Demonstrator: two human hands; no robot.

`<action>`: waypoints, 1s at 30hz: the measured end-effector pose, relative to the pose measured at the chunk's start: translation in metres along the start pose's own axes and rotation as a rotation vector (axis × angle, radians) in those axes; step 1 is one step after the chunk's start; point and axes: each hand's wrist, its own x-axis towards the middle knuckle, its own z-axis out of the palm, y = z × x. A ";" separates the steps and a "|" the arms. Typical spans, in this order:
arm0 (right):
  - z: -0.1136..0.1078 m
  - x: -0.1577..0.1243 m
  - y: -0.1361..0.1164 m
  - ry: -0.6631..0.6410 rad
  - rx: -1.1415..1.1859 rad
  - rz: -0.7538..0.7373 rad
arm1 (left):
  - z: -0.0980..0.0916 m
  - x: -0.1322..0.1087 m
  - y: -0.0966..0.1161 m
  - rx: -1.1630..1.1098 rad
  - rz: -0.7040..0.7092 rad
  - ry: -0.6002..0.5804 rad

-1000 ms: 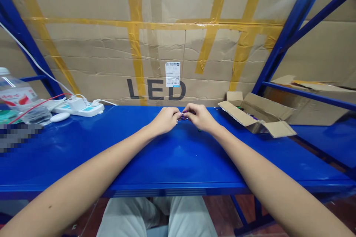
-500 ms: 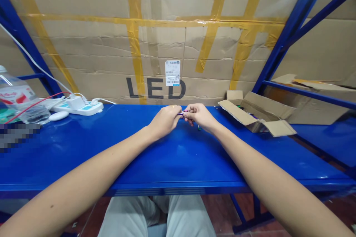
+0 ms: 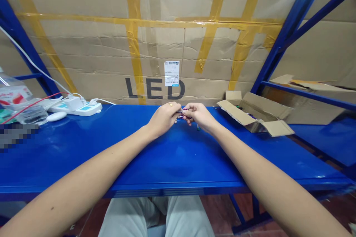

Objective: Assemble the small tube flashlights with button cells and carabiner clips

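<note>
Over the back middle of the blue table [image 3: 133, 159], my two hands meet, both closed at the fingertips. My left hand [image 3: 165, 115] pinches one end of a small shiny purple piece [image 3: 180, 117]. From the other side, the thumb and fingers of my right hand [image 3: 198, 114] grip the same piece. Fingers cover most of it, so its kind does not show. Just under my right hand a small green-ended thing [image 3: 198, 128] lies on the table, partly hidden by the hand.
An opened cardboard box [image 3: 250, 113] with small coloured items inside stands at the back right. At the left are a white power strip [image 3: 86, 108], a white oval object [image 3: 56, 116] and a clear plastic bottle [image 3: 19, 96]. A large carton [image 3: 155, 52] walls off the back.
My left fingers have shifted slightly on the purple piece, and more of its shiny part shows below them. Both hands stay at nearly the same spot.
</note>
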 end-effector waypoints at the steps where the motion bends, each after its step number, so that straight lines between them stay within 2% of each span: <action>1: -0.001 0.001 0.002 0.002 -0.032 -0.029 | 0.000 0.000 0.000 -0.017 -0.017 -0.005; 8: -0.012 0.005 0.010 0.026 -0.388 -0.299 | 0.004 0.005 0.001 -0.014 -0.203 -0.058; 11: -0.015 0.004 0.008 0.039 -0.495 -0.385 | 0.000 0.009 0.003 -0.044 -0.280 -0.129; 15: -0.014 0.004 0.010 0.019 -0.498 -0.388 | -0.008 0.010 0.007 -0.312 -0.477 -0.231; 17: -0.012 0.004 0.011 0.001 -0.438 -0.342 | -0.009 0.009 0.010 -0.410 -0.510 -0.241; 20: -0.010 0.003 0.011 -0.019 -0.324 -0.263 | -0.008 0.007 0.012 -0.384 -0.454 -0.175; 24: -0.007 0.000 0.005 -0.038 -0.220 -0.185 | -0.004 0.002 0.013 -0.203 -0.269 -0.084; 30: -0.004 -0.002 0.001 -0.070 -0.096 -0.057 | -0.003 -0.003 0.011 0.125 0.020 -0.116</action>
